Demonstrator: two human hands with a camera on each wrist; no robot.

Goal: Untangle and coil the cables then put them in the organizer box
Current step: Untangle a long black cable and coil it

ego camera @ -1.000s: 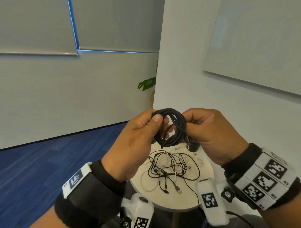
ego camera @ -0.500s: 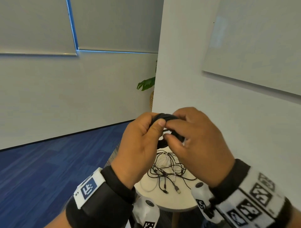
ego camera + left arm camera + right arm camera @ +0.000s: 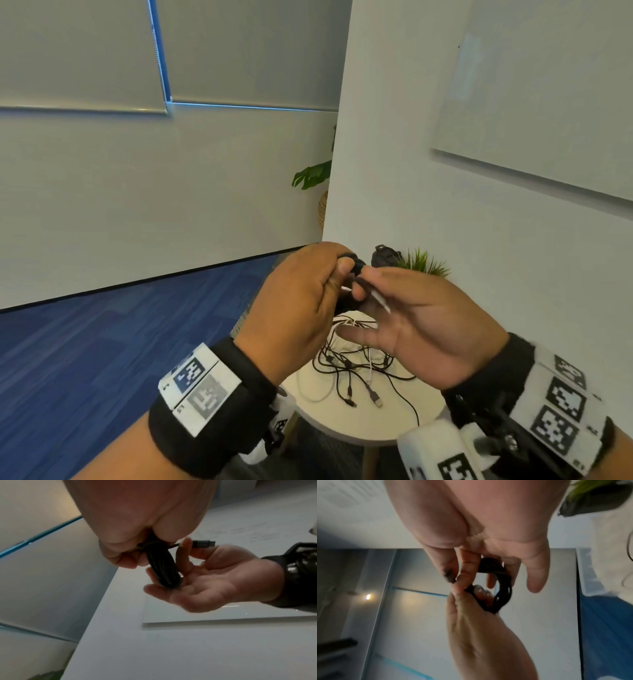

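Observation:
A black cable wound into a small coil (image 3: 352, 267) is held up above the table. My left hand (image 3: 342, 270) grips the coil (image 3: 163, 566) at its top between thumb and curled fingers. My right hand (image 3: 363, 284) lies palm up beside and under it. Its thumb and forefinger pinch the cable's loose end just behind the grey plug (image 3: 204, 543). From the right wrist the coil (image 3: 503, 588) shows as a ring between both hands. A tangle of thin black and white cables (image 3: 359, 363) lies on the round white table (image 3: 387, 428) below.
A small green plant (image 3: 424, 263) and a dark object (image 3: 385, 255) stand at the table's far side against the white wall. Blue carpet (image 3: 120, 342) stretches to the left. A whiteboard (image 3: 548, 102) hangs on the wall at the right.
My right hand has turned from back-up over the coil to palm up and now holds the plug end out to the right. The left hand keeps its grip on the coil.

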